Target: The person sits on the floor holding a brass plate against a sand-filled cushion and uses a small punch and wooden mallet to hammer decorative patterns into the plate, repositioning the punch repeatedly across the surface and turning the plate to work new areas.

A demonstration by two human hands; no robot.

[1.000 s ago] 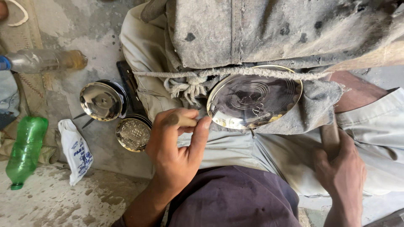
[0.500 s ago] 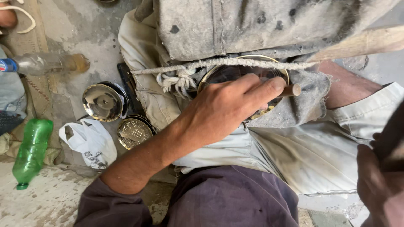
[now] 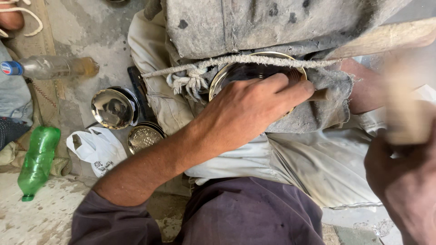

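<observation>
A round shiny metal plate (image 3: 236, 71) rests against grey cloth on my lap, under a knotted rope (image 3: 190, 79). My left hand (image 3: 254, 106) lies over the plate, fingers closed around a small tool whose wooden end (image 3: 320, 94) pokes out past my fingertips. My right hand (image 3: 404, 177) is at the right edge, blurred, gripping a wooden handle (image 3: 404, 113) that rises from my fist. What sits at the top of that handle is out of view.
On the concrete floor at left stand a shiny metal bowl (image 3: 111, 108) and a patterned metal disc (image 3: 144, 137). Beside them lie a white plastic bag (image 3: 95, 152), a green bottle (image 3: 38, 161) and a clear bottle (image 3: 50, 67). A wooden plank (image 3: 386, 36) crosses the upper right.
My left hand moved from the plate's left rim to lie across the plate with the small tool. My right hand rose with the wooden handle, now blurred.
</observation>
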